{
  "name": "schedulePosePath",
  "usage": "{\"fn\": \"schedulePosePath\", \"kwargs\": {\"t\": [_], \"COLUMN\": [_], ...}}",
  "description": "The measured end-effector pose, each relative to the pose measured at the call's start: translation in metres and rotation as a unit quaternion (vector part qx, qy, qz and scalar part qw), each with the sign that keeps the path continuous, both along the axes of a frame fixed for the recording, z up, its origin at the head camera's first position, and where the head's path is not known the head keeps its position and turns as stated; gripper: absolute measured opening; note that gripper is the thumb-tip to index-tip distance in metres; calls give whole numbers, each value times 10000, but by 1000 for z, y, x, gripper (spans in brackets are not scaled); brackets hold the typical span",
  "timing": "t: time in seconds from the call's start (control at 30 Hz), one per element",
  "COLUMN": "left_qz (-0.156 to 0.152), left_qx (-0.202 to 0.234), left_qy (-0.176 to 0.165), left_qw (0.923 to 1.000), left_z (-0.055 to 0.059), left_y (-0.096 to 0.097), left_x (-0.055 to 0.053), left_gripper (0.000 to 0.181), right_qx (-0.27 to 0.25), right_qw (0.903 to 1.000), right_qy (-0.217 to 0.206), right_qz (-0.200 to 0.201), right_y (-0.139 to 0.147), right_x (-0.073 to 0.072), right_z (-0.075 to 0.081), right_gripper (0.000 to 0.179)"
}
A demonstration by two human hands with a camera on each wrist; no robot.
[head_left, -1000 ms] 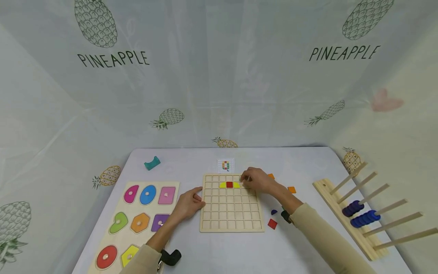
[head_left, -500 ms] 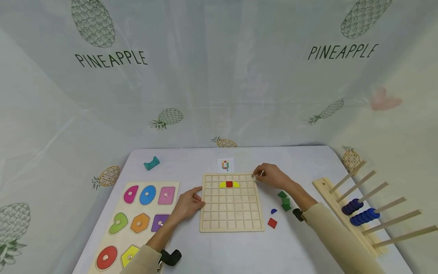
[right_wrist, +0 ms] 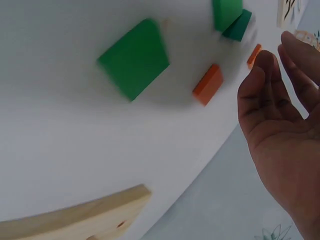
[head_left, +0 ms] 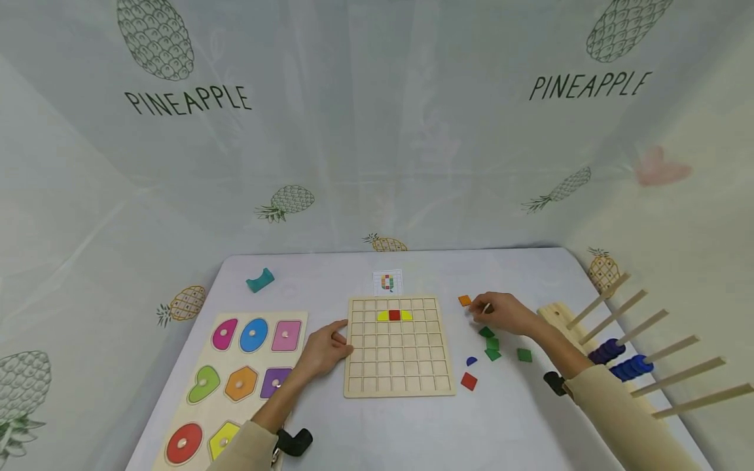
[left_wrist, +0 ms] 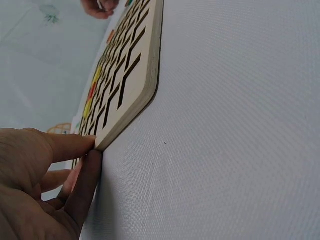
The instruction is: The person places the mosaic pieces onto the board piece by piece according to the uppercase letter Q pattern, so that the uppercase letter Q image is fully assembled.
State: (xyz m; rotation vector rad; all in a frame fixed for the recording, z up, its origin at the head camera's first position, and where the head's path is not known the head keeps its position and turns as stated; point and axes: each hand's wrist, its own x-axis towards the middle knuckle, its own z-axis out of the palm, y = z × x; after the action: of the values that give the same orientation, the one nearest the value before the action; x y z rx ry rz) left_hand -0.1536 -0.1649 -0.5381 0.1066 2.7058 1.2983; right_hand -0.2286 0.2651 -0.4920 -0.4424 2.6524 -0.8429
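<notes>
A wooden grid board (head_left: 396, 366) lies mid-table, with a red square tile (head_left: 394, 315) between two yellow tiles (head_left: 406, 315) in its second row. My left hand (head_left: 324, 350) holds its left edge; the left wrist view shows a thumb and finger at the edge. My right hand (head_left: 501, 313) hovers right of the board, fingers loosely curled, nothing visible between them. Its fingertips are beside an orange tile (head_left: 465, 301). Another orange tile (right_wrist: 209, 85) shows in the right wrist view. Green tiles (head_left: 492, 343), a blue half-round tile (head_left: 471, 361) and a red tile (head_left: 468, 381) lie nearer.
A small card (head_left: 387, 282) with a coloured letter pattern lies behind the board. At left is a knobbed shape puzzle (head_left: 253, 353); beyond it sits a teal arched block (head_left: 260, 280). A wooden peg stand (head_left: 556, 314) with blue rings (head_left: 630, 369) is at right.
My right hand has moved off the board to the right, over the loose tiles, uncovering the green ones. My left hand has kept its place on the board's edge.
</notes>
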Motion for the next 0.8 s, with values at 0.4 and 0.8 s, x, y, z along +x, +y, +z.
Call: {"fn": "schedulePosePath", "kwargs": {"t": [0.4,0.8], "left_qz": [19,78], "left_qx": [-5,-13], "left_qy": [24,11], "left_qw": [10000,10000], "left_z": [-2,2], "left_y": [0,2], "left_x": [-1,1], "left_gripper": [62,61], "right_qx": [116,309], "right_qw": [9991,9992], "right_qy": [-369,-132], "right_qz": [143,204], "right_y": [29,29], "right_x": [29,45], "right_z": [-9,-13], "right_gripper": [9,15]}}
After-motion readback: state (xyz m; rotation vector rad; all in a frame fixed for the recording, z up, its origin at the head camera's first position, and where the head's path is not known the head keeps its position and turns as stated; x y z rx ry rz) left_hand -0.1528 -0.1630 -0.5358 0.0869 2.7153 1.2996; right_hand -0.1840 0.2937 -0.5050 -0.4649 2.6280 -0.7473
